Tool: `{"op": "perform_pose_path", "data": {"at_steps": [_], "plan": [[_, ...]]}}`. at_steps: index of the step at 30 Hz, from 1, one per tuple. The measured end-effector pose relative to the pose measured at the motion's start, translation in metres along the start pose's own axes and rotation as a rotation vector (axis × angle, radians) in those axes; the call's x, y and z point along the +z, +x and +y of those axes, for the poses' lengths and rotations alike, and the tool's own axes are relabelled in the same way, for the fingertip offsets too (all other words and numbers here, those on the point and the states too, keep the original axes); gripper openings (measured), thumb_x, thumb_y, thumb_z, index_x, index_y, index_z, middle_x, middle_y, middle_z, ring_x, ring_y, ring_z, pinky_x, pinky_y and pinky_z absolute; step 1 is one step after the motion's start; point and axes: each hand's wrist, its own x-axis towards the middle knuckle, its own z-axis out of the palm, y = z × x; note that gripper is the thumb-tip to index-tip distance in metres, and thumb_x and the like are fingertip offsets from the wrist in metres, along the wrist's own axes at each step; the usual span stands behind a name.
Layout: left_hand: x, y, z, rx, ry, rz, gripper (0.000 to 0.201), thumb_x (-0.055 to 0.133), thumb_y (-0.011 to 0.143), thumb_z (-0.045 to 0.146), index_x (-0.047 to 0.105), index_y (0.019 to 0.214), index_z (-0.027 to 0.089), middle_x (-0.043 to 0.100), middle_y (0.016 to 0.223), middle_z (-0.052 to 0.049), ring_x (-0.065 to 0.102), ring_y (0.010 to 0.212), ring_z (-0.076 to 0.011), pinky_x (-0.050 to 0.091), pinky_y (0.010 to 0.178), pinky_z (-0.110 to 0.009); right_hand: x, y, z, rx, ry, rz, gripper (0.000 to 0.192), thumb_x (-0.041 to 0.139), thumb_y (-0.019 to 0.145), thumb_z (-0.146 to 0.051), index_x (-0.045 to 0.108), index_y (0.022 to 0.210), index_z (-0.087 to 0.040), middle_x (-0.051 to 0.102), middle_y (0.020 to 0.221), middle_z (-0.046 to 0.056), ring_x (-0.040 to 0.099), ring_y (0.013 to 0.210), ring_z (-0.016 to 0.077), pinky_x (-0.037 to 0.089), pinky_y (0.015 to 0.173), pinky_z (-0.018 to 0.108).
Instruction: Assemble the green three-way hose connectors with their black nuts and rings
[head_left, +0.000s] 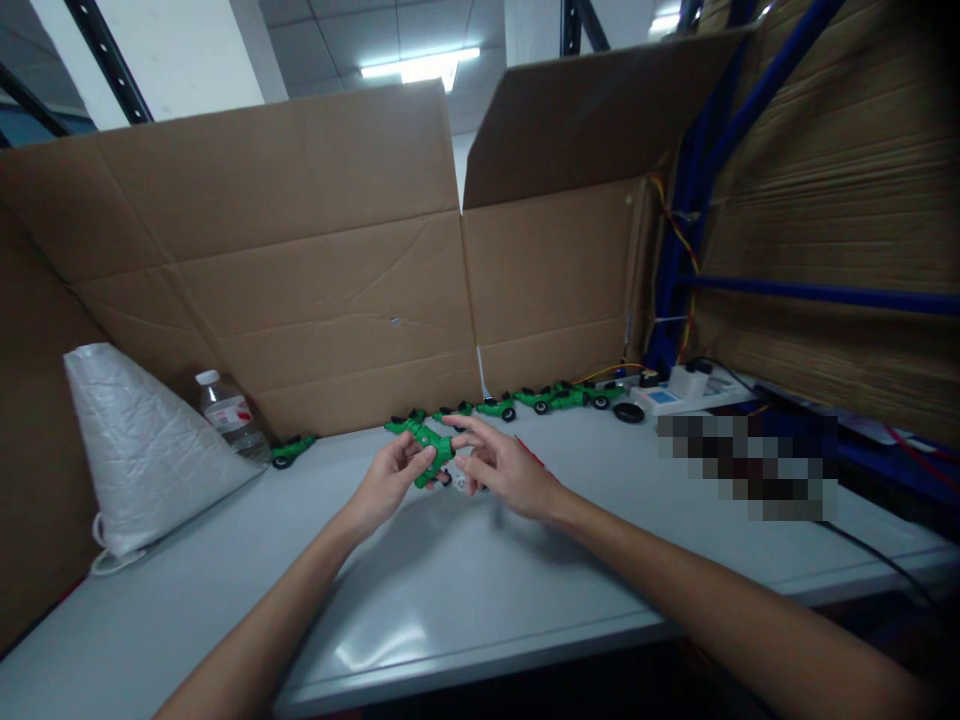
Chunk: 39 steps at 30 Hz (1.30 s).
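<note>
Toy row (547,398) behind hands; bottle (229,415), white bag (142,445) at left.

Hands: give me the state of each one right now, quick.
Left hand: closed on the green toy piece.
Right hand: open, fingers spread, fingertips at the same green toy piece; whether it grips cannot be told.

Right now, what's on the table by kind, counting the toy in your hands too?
Green toy cars: about 7; one in the left hand, one by the bottle, about five in the back row.
Water bottle: 1
White bag: 1
Loose black wheel: 1
Total: about 10. The right hand touches the held car.
</note>
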Motion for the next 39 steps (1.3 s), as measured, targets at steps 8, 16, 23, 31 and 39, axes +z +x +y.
{"op": "perform_pose_path", "data": {"at_steps": [8, 16, 23, 31, 39], "plan": [[-0.003, 0.0, -0.003, -0.098, -0.266, -0.021, 0.044, 0.077, 0.091, 0.048, 0.069, 0.115, 0.012, 0.073, 0.096, -0.008, 0.07, 0.074, -0.0158, 0.054, 0.074, -0.028, 0.001, -0.01, -0.011, -0.165, -0.451, -0.081, 0.069, 0.058, 0.098, -0.021, 0.034, 0.163, -0.026, 0.074, 0.116, 0.007, 0.064, 0.068, 0.0129, 0.051, 0.069, 0.028], [-0.004, 0.001, -0.008, -0.083, -0.206, -0.081, 0.046, 0.072, 0.095, 0.05, 0.068, 0.12, 0.012, 0.073, 0.094, -0.009, 0.067, 0.075, -0.0151, 0.052, 0.072, -0.026, 0.001, -0.012, -0.008, -0.161, -0.48, -0.103, 0.075, 0.059, 0.1, -0.027, 0.025, 0.167, -0.026, 0.072, 0.087, 0.001, 0.06, 0.061, 0.014, 0.048, 0.064, 0.028], [-0.002, 0.0, -0.007, -0.028, -0.155, -0.055, 0.043, 0.073, 0.093, 0.05, 0.067, 0.111, 0.012, 0.071, 0.093, -0.008, 0.065, 0.076, -0.0157, 0.052, 0.071, -0.028, 0.003, -0.011, -0.002, -0.115, -0.364, -0.063, 0.07, 0.058, 0.101, -0.028, 0.03, 0.165, -0.031, 0.075, 0.123, 0.008, 0.063, 0.059, 0.0109, 0.049, 0.059, 0.025], [-0.007, 0.003, -0.006, -0.026, -0.124, 0.007, 0.047, 0.078, 0.088, 0.053, 0.067, 0.109, 0.012, 0.073, 0.093, -0.009, 0.071, 0.079, -0.0191, 0.05, 0.071, -0.028, 0.001, -0.008, -0.004, -0.114, -0.307, -0.022, 0.047, 0.054, 0.104, -0.027, 0.049, 0.151, -0.028, 0.07, 0.137, 0.01, 0.062, 0.057, 0.0085, 0.051, 0.057, 0.025], [-0.009, 0.005, -0.013, -0.024, -0.1, -0.021, 0.045, 0.076, 0.09, 0.052, 0.064, 0.111, 0.014, 0.073, 0.093, -0.007, 0.071, 0.079, -0.0194, 0.053, 0.071, -0.029, -0.001, -0.006, -0.002, -0.094, -0.29, -0.021, 0.053, 0.055, 0.103, -0.028, 0.046, 0.155, -0.028, 0.071, 0.135, 0.01, 0.066, 0.056, 0.0083, 0.052, 0.055, 0.024]]}}
